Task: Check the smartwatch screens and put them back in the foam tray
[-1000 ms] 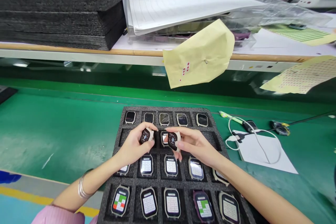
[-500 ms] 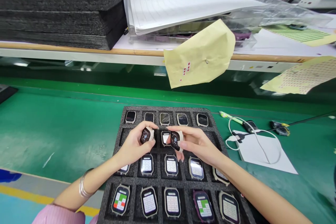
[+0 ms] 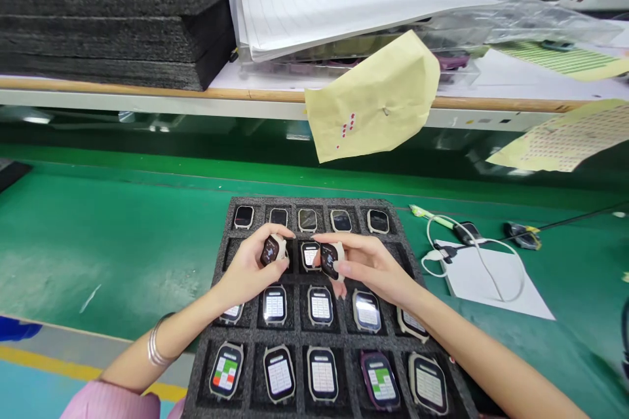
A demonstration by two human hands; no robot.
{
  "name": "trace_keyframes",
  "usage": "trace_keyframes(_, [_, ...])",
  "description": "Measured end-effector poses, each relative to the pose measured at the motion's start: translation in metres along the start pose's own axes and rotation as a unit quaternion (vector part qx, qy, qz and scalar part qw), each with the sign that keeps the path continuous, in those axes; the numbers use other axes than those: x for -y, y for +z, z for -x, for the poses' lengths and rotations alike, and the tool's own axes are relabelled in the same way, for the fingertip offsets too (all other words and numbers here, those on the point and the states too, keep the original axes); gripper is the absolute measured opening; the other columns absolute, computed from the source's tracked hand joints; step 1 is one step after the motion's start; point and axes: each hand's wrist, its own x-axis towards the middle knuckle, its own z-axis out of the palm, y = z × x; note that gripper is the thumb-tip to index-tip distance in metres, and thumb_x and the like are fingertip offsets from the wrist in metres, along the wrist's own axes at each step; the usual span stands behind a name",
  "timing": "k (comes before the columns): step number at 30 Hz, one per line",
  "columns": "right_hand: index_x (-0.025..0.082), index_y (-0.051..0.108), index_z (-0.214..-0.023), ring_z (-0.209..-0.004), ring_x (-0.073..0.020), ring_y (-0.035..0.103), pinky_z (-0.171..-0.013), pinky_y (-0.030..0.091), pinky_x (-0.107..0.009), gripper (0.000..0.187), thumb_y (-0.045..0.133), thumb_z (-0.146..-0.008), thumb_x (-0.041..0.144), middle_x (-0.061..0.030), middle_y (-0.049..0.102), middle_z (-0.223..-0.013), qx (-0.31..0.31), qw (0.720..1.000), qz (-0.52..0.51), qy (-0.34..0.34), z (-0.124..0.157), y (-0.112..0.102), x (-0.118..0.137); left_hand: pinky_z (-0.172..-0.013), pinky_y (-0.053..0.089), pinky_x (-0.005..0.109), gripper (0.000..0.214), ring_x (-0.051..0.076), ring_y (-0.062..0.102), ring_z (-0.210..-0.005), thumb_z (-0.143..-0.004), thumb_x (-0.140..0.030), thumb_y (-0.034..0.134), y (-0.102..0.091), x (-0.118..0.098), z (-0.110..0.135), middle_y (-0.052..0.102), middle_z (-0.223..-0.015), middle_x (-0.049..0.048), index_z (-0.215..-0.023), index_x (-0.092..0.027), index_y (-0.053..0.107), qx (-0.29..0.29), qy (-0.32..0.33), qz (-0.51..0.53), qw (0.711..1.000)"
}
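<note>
Pinching a small beige-cased smartwatch body (image 3: 272, 251), the left hand (image 3: 248, 272) hovers over the black foam tray (image 3: 339, 334). The right hand (image 3: 368, 267) keeps a closed grip on another beige-cased watch (image 3: 329, 258) just beside it.

**Foam, glass and paper**

We see a foam tray (image 3: 196, 373), dark, rough and porous. The left watch (image 3: 272, 251) and the right watch (image 3: 329, 258) show glossy glass faces in matt cream plastic cases. The green belt (image 3: 122, 242) looks smooth with a light sheen. The yellow paper (image 3: 373, 101) is matt and creased; the bracelet (image 3: 154, 344) is shiny metal.
</note>
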Motion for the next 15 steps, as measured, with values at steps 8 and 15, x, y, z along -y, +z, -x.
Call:
trace_keyframes(8, [0.018,0.065,-0.123,-0.056,-0.0118,0.067,-0.053,0.055,-0.023,0.040,0.073,-0.085,0.025,-0.0078,0.072,-0.097,-0.006,1.000,0.005,-0.008,0.0004,-0.0010,0.0019,-0.061,0.036,0.024,0.031,0.011,0.044,-0.061,-0.075,-0.007,0.056,0.0000,-0.0010,-0.0002,0.048,-0.070,-0.0049,-0.104,-0.018,0.058,-0.003,0.005,-0.009,1.000])
trace_keyframes(15, [0.018,0.066,-0.124,-0.056,-0.0121,0.066,-0.053,0.055,-0.024,0.041,0.074,-0.085,0.028,-0.0083,0.072,-0.097,-0.016,1.000,0.020,-0.009,0.0010,-0.0020,0.0037,-0.059,0.035,0.024,0.029,0.010,0.044,-0.057,-0.077,-0.009,0.057,-0.0009,0.0012,0.0002,0.047,-0.068,-0.0061,-0.105,-0.019,0.056,-0.003,-0.006,0.000,1.000])
